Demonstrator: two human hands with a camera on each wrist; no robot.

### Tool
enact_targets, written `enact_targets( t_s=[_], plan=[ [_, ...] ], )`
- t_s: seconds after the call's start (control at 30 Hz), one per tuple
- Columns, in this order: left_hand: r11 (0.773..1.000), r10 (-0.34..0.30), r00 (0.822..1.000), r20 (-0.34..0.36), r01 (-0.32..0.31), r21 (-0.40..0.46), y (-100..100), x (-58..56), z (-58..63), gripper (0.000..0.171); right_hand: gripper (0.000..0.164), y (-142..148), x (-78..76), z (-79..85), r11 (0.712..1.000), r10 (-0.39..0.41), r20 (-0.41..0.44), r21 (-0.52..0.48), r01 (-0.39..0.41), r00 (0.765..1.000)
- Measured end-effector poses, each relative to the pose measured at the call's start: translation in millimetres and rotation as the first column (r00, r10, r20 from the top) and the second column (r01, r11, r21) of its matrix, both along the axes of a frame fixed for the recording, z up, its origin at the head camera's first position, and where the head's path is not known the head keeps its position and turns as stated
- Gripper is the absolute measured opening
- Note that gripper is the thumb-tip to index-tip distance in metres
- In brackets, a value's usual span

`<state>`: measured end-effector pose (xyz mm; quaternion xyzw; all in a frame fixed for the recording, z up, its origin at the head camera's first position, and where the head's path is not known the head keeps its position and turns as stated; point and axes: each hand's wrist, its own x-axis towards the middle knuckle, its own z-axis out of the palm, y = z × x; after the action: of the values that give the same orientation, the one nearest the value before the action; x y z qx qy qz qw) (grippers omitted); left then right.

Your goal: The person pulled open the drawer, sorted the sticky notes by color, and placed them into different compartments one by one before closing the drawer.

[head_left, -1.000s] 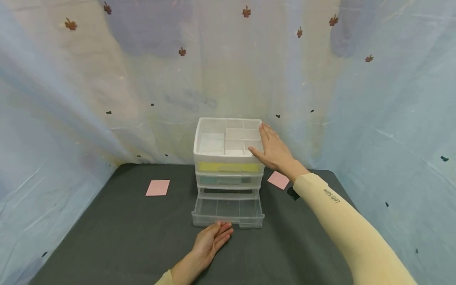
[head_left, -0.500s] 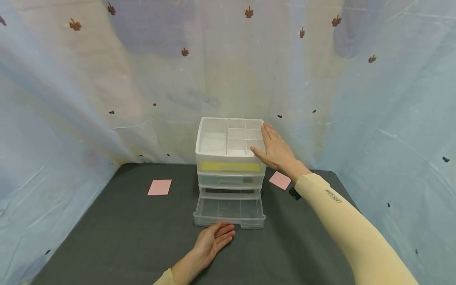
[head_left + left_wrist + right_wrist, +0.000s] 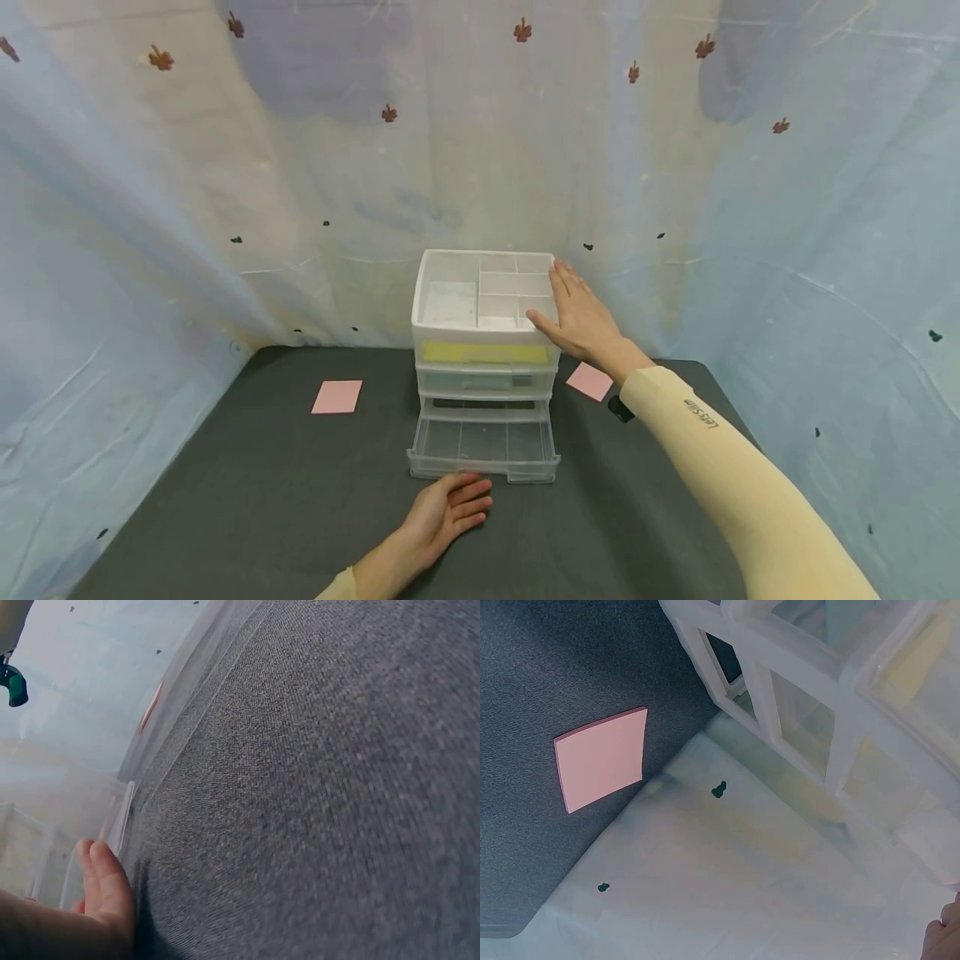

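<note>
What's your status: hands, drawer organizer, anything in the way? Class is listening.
Right hand on top edge of white drawer organizer. Left hand at front of clear bottom drawer, contact unclear. Bottom drawer open. Nothing visible blocking it.

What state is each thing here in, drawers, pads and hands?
Top tray, uncovered
Upper drawer, closed
Middle drawer, closed
Bottom drawer, pulled open
Left pink pad, lying flat
Right pink pad, lying flat
Left hand, outstretched at the bottom drawer
Right hand, spread at the top tray's edge

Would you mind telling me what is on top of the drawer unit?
A divided white tray tops the drawer unit; the right hand lies over its right side, hiding whatever is directly beneath.
</note>
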<state>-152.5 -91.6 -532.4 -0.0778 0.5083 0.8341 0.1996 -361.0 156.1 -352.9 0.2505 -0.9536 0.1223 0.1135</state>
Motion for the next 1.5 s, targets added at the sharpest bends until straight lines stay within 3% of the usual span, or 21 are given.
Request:
enact_targets(
  t_s=[0.27, 0.5, 0.73, 0.9, 1.0, 1.17, 1.37, 1.43, 1.5],
  plan=[
    [0.99, -0.074, 0.997, -0.032, 0.07, -0.119, -4, 2.8, 8.5, 0.058, 0.097, 0, 0.9, -0.3, 1.0, 0.002, -0.002, 0.006, -0.002, 1.0],
    [0.984, -0.092, 0.992, -0.088, 0.077, -0.158, -11, 3.0, 24.6, 0.059, 0.096, 1, 1.5, 1.9, 1.0, 0.002, 0.003, 0.002, -0.002, 1.0],
    [0.981, -0.049, 0.983, -0.175, 0.015, -0.192, -18, -0.6, 44.4, 0.057, 0.097, 3, -1.8, -0.2, 1.0, -0.001, -0.003, 0.0, 0.001, 1.0],
    [0.955, 0.016, 0.958, -0.285, -0.099, -0.281, -23, -8.9, 52.2, 0.048, 0.097, 3, -2.4, -0.8, 1.0, 0.005, -0.007, 0.0, -0.005, 1.0],
    [0.927, 0.058, 0.929, -0.366, -0.186, -0.324, -27, -16.0, 53.9, 0.042, 0.097, 3, -2.2, -0.8, 1.0, 0.002, -0.008, -0.003, -0.002, 1.0],
    [0.866, 0.093, 0.851, -0.517, -0.326, -0.38, -38, -31.5, 53.5, 0.035, 0.097, 3, -2.4, -0.5, 1.0, 0.001, -0.008, 0.0, -0.001, 1.0],
    [0.778, 0.147, 0.785, -0.601, -0.467, -0.42, -64, -54.1, 50.7, 0.034, 0.097, 2, -0.6, 0.6, 1.0, -0.003, 0.005, 0.006, 0.003, 1.0],
    [0.732, 0.159, 0.773, -0.614, -0.51, -0.452, -74, -59.4, 48.5, 0.035, 0.097, 1, -0.3, 0.9, 1.0, 0.001, 0.007, 0.006, -0.001, 1.0],
    [0.672, 0.167, 0.762, -0.625, -0.552, -0.494, -86, -63.4, 45.3, 0.035, 0.097, 1, -0.6, 1.0, 1.0, 0.006, 0.004, 0.005, -0.006, 1.0]
  ],
)
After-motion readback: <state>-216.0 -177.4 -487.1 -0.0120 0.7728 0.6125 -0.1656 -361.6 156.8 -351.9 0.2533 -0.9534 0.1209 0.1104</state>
